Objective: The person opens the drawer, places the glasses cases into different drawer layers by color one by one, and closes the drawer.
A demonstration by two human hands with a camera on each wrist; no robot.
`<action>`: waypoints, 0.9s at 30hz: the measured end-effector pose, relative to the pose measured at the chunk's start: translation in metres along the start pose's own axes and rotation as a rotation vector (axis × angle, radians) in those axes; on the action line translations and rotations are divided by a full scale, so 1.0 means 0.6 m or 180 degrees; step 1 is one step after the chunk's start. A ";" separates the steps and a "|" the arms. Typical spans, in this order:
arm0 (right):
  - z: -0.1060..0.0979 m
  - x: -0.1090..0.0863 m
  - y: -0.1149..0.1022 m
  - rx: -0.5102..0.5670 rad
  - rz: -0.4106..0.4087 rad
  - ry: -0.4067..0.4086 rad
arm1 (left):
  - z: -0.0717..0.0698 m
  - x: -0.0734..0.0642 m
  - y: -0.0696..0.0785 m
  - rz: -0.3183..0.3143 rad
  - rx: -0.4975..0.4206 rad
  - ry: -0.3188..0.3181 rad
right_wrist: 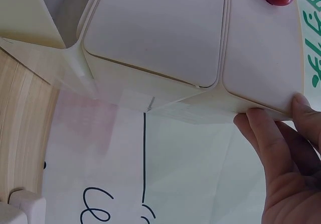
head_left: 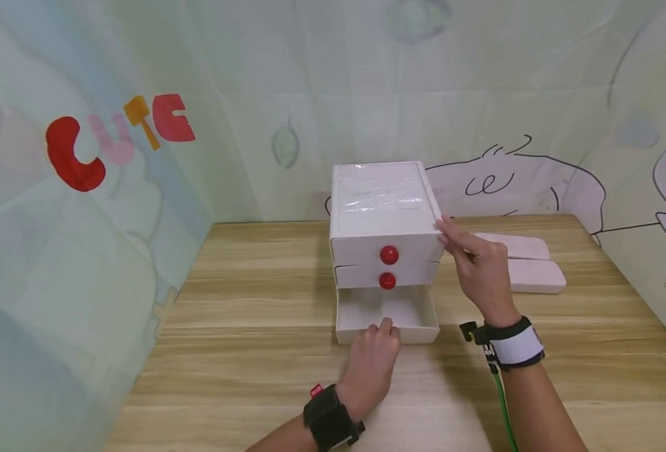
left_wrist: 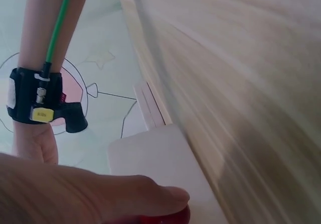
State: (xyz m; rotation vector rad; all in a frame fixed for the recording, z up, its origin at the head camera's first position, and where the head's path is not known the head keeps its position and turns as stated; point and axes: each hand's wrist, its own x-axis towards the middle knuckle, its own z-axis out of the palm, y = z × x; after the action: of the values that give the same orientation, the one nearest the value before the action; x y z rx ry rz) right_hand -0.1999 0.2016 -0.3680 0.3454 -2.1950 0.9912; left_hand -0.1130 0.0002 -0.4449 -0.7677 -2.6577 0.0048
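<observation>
A small white drawer cabinet (head_left: 378, 220) stands on the table, its upper two drawers closed, each with a round red knob. The bottom drawer (head_left: 418, 336) is pulled out and its visible inside is bare. At its front, my left hand (head_left: 371, 364) pinches that drawer's red knob (left_wrist: 169, 217); the thumb lies over the knob in the left wrist view. My right hand (head_left: 482, 271) grips the cabinet's upper right front corner, thumb at the front edge and fingers along the side panel (right_wrist: 185, 108).
Two flat white pieces (head_left: 537, 277) lie on the wooden table (head_left: 265, 301), right of the cabinet and behind my right hand. A printed cloth backdrop (head_left: 265, 75) rises along the table's back and sides. A green cable (head_left: 503, 402) runs from the right wrist strap.
</observation>
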 end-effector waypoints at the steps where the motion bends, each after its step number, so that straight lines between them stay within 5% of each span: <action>1: 0.000 0.000 0.000 -0.0001 -0.0001 -0.0001 | -0.002 -0.001 0.001 0.0004 -0.0036 -0.0028; 27: 0.002 -0.002 0.004 0.0019 -0.0038 0.0042 | -0.029 -0.020 0.033 0.0115 0.0051 -0.0309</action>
State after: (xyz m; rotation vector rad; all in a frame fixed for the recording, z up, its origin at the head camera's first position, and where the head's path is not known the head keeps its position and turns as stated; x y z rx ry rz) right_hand -0.2008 0.2023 -0.3711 0.3535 -2.1761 0.9912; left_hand -0.0875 0.0090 -0.4349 -0.8299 -2.7311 0.0747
